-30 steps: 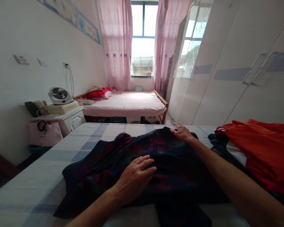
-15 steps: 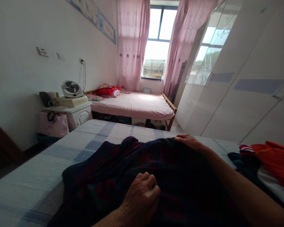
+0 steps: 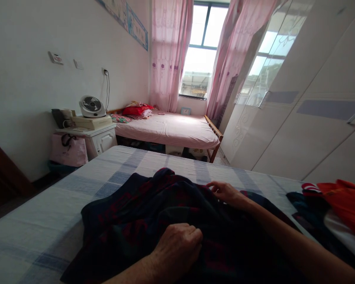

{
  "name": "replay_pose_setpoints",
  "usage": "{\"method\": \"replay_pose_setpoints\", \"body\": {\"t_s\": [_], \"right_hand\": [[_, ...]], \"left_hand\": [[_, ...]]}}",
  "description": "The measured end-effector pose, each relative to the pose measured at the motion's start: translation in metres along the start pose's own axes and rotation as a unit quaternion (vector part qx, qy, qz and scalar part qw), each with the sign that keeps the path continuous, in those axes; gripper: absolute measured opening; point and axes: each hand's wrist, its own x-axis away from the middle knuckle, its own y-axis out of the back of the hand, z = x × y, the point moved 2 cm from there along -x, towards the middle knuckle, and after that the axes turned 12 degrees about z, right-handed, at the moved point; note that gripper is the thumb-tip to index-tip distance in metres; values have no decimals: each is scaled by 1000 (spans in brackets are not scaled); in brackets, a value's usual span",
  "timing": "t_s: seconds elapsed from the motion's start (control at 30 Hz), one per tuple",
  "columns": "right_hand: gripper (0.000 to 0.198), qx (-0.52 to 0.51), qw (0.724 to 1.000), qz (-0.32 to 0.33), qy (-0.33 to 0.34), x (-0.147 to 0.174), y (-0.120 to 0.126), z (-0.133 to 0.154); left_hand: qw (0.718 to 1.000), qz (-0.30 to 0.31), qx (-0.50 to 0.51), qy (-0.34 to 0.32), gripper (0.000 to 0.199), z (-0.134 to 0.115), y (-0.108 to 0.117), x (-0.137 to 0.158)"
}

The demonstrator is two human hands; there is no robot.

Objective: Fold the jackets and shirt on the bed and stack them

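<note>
A dark navy garment [image 3: 121, 215] with red and green patterning lies rumpled over the near bed; its exact kind I cannot make out. My left hand [image 3: 179, 242] is closed in a fist on the middle of it, gripping the cloth, with the fingertips hidden underneath. Near the garment's far edge, my right hand [image 3: 229, 195] has its fingers loosely bent and apart, touching the fabric. Cloth spreads out beyond and below my right wrist, and its lower part is lost in shadow.
The garment rests on a blue-and-white checked sheet [image 3: 106, 165]. Orange clothing [image 3: 346, 201] and darker clothes are piled at right. Beyond stand a pink-covered bed [image 3: 171, 128], a white cabinet [image 3: 105, 138] bearing a fan [image 3: 92, 106], and a white wardrobe [image 3: 284, 130].
My right hand has moved left and slightly down from the garment's far edge, its fingers looser. The cloth at right has sunk lower. My left hand stays nearly in place.
</note>
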Motion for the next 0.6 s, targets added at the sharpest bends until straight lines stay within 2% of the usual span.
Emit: {"method": "replay_pose_setpoints", "body": {"t_s": [0.07,0.13,0.23,0.37,0.43,0.53,0.6], "right_hand": [[46,-114,992,56,-24,-5,-8,3],[52,-197,977,79,-31,-6,-15,8],[39,-257,962,84,-40,-6,-22,16],[24,-302,941,140,-60,-9,-25,23],[25,-314,940,124,-55,-11,-21,26],[29,-323,945,41,-26,-15,-10,32],[33,-320,948,7,0,-18,-4,37]], "left_hand": [[1000,1,4,-1,11,0,0,0],[1000,4,8,0,10,1,0,0],[1000,7,10,4,10,1,0,0],[1000,14,13,8,9,1,-1,-1],[1000,18,14,8,8,1,-2,-1],[1000,21,11,6,8,1,-1,-1],[1000,22,8,5,7,0,0,-1]]}}
